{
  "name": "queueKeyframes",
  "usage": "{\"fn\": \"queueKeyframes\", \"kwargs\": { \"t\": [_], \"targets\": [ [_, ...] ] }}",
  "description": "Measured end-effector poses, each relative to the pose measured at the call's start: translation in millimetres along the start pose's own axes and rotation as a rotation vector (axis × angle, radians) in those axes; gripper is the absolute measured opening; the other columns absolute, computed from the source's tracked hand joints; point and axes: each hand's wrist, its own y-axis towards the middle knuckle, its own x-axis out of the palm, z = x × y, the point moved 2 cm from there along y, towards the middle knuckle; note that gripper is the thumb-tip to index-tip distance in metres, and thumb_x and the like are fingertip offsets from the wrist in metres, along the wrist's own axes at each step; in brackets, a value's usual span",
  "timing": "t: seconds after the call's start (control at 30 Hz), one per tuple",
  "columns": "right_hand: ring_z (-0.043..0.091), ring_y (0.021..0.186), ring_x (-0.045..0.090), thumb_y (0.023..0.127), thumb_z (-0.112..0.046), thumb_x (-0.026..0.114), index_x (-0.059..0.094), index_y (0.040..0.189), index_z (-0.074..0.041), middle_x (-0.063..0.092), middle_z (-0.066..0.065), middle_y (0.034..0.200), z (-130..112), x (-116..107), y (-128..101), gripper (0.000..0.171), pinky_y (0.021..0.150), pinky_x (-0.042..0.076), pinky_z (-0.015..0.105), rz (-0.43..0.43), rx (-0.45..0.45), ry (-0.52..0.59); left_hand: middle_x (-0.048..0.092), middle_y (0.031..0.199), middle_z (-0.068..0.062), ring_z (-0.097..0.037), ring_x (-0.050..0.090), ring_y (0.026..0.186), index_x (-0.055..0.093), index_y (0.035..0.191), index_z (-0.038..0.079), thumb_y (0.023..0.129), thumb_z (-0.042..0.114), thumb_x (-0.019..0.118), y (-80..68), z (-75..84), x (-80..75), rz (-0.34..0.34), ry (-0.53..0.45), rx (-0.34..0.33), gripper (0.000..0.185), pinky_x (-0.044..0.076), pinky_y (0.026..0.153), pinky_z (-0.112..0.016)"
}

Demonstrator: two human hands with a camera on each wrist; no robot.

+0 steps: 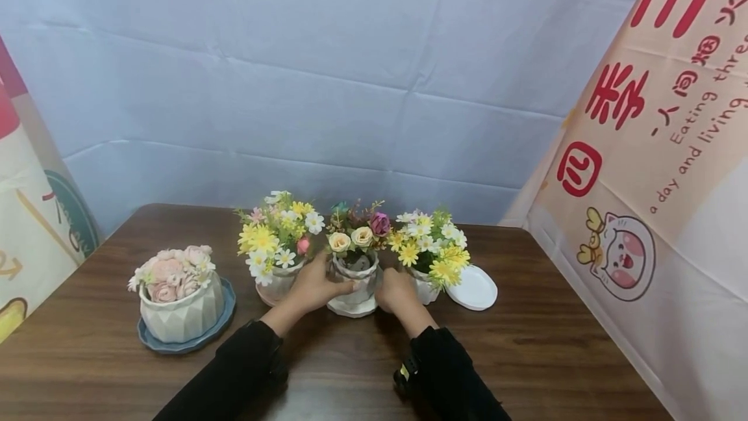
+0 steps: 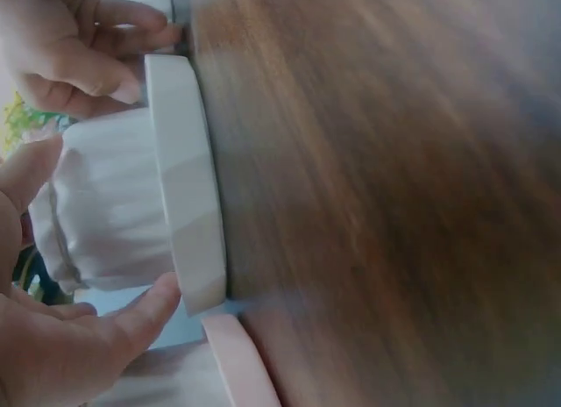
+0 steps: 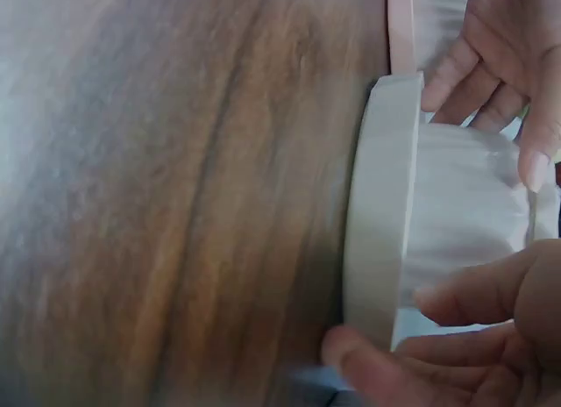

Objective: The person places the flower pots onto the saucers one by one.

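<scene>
A white ribbed pot (image 1: 358, 278) with cream and purple roses stands on a white saucer (image 1: 352, 307) at the middle of the wooden table (image 1: 526, 356). My left hand (image 1: 318, 288) grips the pot from its left side and my right hand (image 1: 393, 291) grips it from the right. In the left wrist view the saucer (image 2: 188, 179) lies on the wood, with left fingers (image 2: 149, 306) at its rim and round the pot (image 2: 114, 205). The right wrist view shows the saucer (image 3: 381, 214) with right fingers (image 3: 465, 297) curled on the pot (image 3: 465, 205).
A pinkish pot of yellow and white daisies (image 1: 277, 278) stands close on the left and another daisy pot (image 1: 432, 271) close on the right. A spare white saucer (image 1: 474, 288) lies further right. A pot of pink flowers on a blue saucer (image 1: 181, 314) sits far left.
</scene>
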Motion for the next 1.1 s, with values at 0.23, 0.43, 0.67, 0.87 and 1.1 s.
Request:
{"fn": "queueKeyframes", "kwargs": {
  "t": [0.23,0.43,0.67,0.87,1.1],
  "targets": [
    [0.023,0.057,0.045,0.085,-0.008,0.055,0.056,0.083,-0.005,0.049,0.010,0.067,2,0,-18,0.004,0.056,0.034,0.035,-0.030,-0.099,-0.002,0.044,0.131,-0.029,-0.041,0.050,0.110,0.027,0.140,-0.008,0.073,0.028,0.078,-10.9,4.2,-6.5,-0.034,0.034,0.008,0.092,0.043,0.088,-0.051],
    [0.021,0.057,0.043,0.082,-0.014,0.061,0.054,0.074,-0.008,0.046,0.006,0.064,3,-2,-31,0.013,0.055,0.032,0.034,-0.020,-0.161,-0.059,0.049,0.127,-0.025,-0.038,0.054,0.104,0.039,0.134,-0.006,0.072,0.021,0.076,-19.0,5.6,-11.6,-0.022,0.100,0.101,0.077,0.046,0.084,-0.048],
    [0.023,0.064,0.050,0.083,-0.021,0.068,0.060,0.094,-0.006,0.053,0.007,0.075,6,-2,-42,0.021,0.053,0.035,0.036,-0.018,-0.169,-0.058,0.054,0.120,-0.022,-0.037,0.051,0.109,0.050,0.125,-0.007,0.072,0.017,0.077,-27.7,5.4,-17.6,-0.028,0.190,0.207,0.064,0.042,0.090,-0.048],
    [0.033,0.083,0.058,0.081,-0.027,0.072,0.059,0.113,-0.006,0.061,0.012,0.094,10,-1,-50,0.040,0.059,0.045,0.044,-0.014,-0.155,-0.057,0.055,0.117,-0.019,-0.034,0.052,0.107,0.057,0.121,0.000,0.072,0.021,0.079,-36.8,7.1,-21.3,-0.134,0.305,0.261,0.058,0.043,0.087,-0.047],
    [0.034,0.088,0.058,0.081,-0.032,0.072,0.060,0.113,-0.008,0.060,0.011,0.094,15,-1,-60,0.042,0.066,0.047,0.047,-0.088,-0.111,-0.107,0.055,0.109,-0.014,-0.031,0.055,0.100,0.059,0.114,0.002,0.073,0.024,0.077,-52.2,12.6,-23.8,-0.284,0.461,0.343,0.050,0.046,0.083,-0.046]
  ]
}}
